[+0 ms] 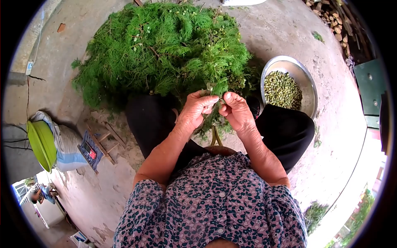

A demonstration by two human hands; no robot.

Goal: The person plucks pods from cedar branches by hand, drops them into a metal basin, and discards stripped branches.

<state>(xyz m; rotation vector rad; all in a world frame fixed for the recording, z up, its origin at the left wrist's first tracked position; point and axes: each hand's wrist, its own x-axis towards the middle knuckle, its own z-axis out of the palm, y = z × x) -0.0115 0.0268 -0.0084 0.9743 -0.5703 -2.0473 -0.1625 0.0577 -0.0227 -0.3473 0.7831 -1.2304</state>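
A large heap of green conifer branches [165,49] lies on the floor in front of my knees. At its near edge my left hand [198,108] pinches a green sprig [221,87] between thumb and fingers. Close beside it, my right hand [236,109] has thumb and forefinger pressed together at the same sprig. The fingertips of both hands are nearly touching. To the right of the heap, a metal basin [311,82] holds many small round green cones [283,91]; my right knee hides part of its near side.
At the left are a lime green basin [41,144], a pale sack [70,142] and a small wooden stool [108,142]. Cut firewood [333,22] is stacked at the upper right, near a green cabinet [368,87]. A person [43,193] shows at the far lower left.
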